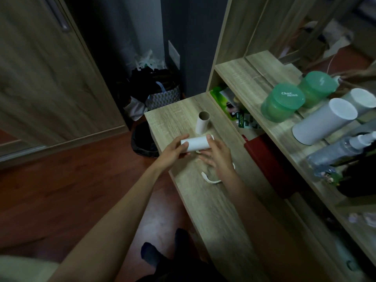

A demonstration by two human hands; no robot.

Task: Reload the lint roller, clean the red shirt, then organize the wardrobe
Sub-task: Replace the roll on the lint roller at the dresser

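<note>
— Holding what?
— The left hand (173, 149) grips the refill roll (195, 144). Its long axis runs across to the right hand (219, 157), whose fingers are loosely spread and touch the other end. The lint-roller handle (211, 181) lies beneath.

Home, bedroom/dressing corner. Wood-grain wardrobe door (46, 78) on the left. Dressing table (213, 200) with a mirror (305, 33), shelf holding green jars (282, 102) and a spray bottle (341, 147). Basket (162, 96) stuffed with clothes in the corner, reddish wood floor (61, 180), socked feet (154, 255).
</note>
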